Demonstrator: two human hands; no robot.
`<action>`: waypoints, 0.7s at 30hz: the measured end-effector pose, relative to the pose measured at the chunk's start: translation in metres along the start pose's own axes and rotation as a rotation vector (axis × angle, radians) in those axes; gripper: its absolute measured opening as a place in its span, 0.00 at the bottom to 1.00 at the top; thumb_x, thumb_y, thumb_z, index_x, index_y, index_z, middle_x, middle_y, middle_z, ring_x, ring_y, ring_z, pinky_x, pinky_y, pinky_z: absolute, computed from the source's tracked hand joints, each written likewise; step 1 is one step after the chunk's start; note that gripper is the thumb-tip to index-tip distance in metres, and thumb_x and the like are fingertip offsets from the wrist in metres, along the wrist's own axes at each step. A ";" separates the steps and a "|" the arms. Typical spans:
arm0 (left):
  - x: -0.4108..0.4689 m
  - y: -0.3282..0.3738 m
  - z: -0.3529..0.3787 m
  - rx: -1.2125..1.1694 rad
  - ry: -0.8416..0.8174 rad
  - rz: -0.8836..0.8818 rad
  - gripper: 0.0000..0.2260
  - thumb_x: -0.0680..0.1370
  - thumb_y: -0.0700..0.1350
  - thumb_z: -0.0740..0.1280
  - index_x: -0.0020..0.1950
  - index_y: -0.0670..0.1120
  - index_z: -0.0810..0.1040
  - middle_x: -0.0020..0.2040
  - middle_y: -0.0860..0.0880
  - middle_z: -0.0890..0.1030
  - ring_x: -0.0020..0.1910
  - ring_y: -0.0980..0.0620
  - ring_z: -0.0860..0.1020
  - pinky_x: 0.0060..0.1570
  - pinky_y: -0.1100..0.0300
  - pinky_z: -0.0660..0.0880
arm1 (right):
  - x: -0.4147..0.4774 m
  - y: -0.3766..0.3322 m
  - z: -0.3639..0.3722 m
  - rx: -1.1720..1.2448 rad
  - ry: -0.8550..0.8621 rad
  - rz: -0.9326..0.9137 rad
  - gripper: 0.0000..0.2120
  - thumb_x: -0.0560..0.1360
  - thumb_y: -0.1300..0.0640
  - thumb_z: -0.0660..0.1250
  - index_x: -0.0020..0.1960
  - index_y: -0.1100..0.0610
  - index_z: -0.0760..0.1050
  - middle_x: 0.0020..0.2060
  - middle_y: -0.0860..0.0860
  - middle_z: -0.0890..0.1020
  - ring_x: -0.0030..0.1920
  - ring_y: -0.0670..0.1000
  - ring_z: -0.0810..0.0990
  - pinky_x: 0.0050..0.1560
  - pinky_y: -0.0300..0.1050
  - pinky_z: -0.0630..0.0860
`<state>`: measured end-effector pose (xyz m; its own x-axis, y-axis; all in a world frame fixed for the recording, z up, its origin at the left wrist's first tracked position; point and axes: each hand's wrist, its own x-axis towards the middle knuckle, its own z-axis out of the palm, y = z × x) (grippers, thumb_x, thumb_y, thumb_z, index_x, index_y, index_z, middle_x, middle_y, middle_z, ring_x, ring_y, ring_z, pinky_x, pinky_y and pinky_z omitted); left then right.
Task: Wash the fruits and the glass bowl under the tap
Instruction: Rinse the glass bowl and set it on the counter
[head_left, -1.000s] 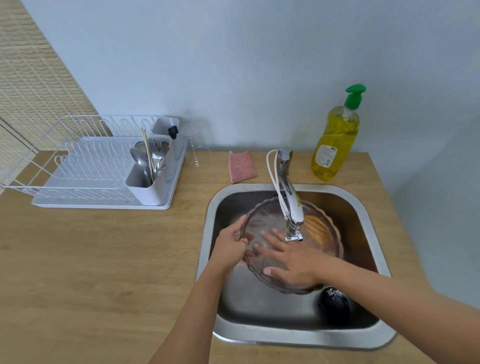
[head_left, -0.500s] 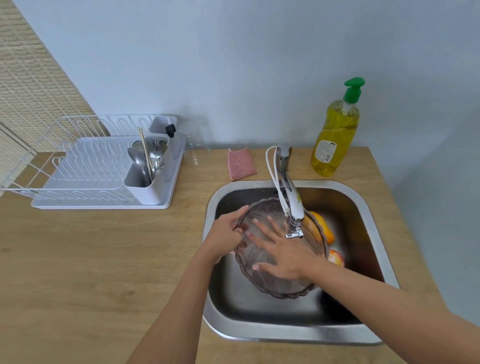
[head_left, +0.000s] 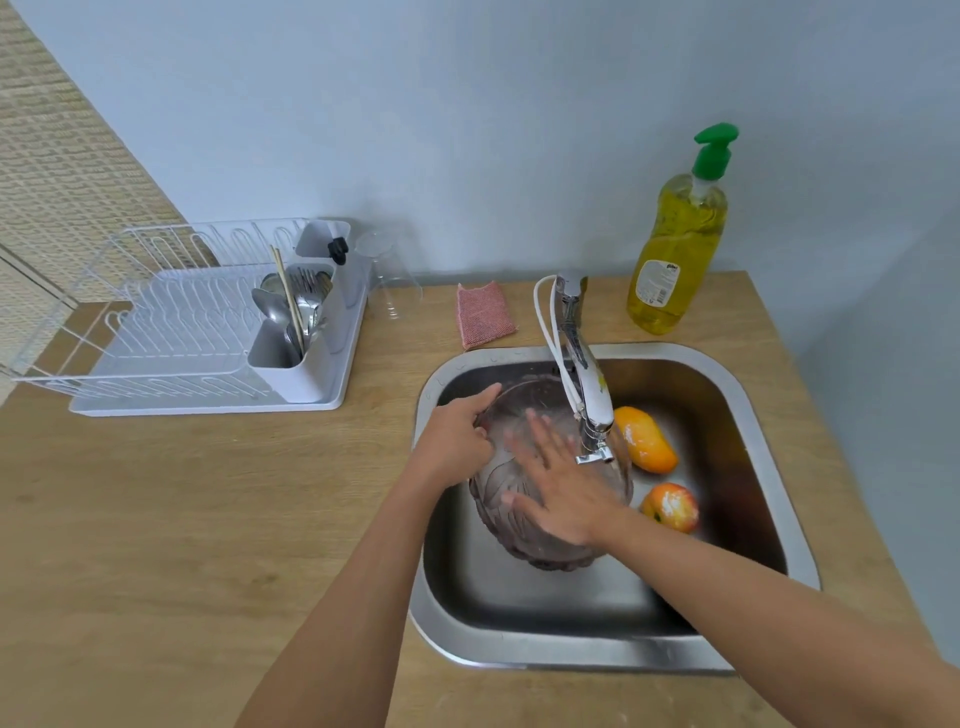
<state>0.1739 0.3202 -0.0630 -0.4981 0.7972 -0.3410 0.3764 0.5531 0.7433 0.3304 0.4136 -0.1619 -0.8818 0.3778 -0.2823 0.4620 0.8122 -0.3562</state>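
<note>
The ribbed glass bowl (head_left: 511, 535) is tilted inside the steel sink (head_left: 748, 415), under the chrome tap (head_left: 589, 395). My left hand (head_left: 454, 441) grips the bowl's left rim. My right hand (head_left: 563, 488) lies flat with spread fingers against the bowl's inside, just below the spout. An orange mango (head_left: 644, 439) and a red-yellow apple (head_left: 670, 506) lie wet on the sink floor to the right of the bowl. The lower right of the sink is hidden by my right forearm.
A yellow dish-soap bottle (head_left: 675, 249) stands behind the sink at right. A pink sponge (head_left: 483, 314) lies by the tap base. An upturned clear glass (head_left: 389, 280) and a white dish rack (head_left: 197, 322) with cutlery sit on the wooden counter (head_left: 182, 519) at left.
The bowl has shifted left in the sink and tilted, uncovering the mango and apple. My right hand has slid across the bowl's inside. A dark fruit at the sink's front is now out of sight.
</note>
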 end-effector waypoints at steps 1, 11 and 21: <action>0.002 -0.005 -0.002 -0.034 0.021 -0.025 0.31 0.77 0.33 0.60 0.76 0.56 0.68 0.63 0.49 0.80 0.58 0.49 0.80 0.58 0.50 0.80 | -0.002 0.008 -0.003 -0.034 0.009 0.068 0.42 0.75 0.27 0.44 0.79 0.46 0.31 0.77 0.48 0.28 0.78 0.53 0.29 0.78 0.61 0.48; -0.001 -0.032 0.023 -0.507 -0.092 -0.172 0.28 0.81 0.28 0.58 0.76 0.51 0.68 0.61 0.47 0.84 0.44 0.47 0.86 0.40 0.46 0.82 | -0.007 -0.002 -0.024 -0.106 -0.189 -0.244 0.36 0.76 0.30 0.40 0.80 0.43 0.39 0.76 0.44 0.30 0.77 0.53 0.28 0.76 0.56 0.35; -0.002 -0.034 0.035 -0.565 -0.181 -0.202 0.28 0.81 0.30 0.59 0.76 0.53 0.68 0.56 0.41 0.85 0.45 0.40 0.85 0.39 0.48 0.83 | -0.009 0.022 -0.034 -0.239 -0.228 -0.257 0.40 0.70 0.23 0.36 0.78 0.36 0.38 0.76 0.43 0.28 0.77 0.50 0.27 0.75 0.59 0.34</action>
<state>0.1894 0.3085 -0.1084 -0.3579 0.7458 -0.5619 -0.2077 0.5231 0.8266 0.3455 0.4437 -0.1366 -0.9097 0.0628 -0.4104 0.1708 0.9576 -0.2319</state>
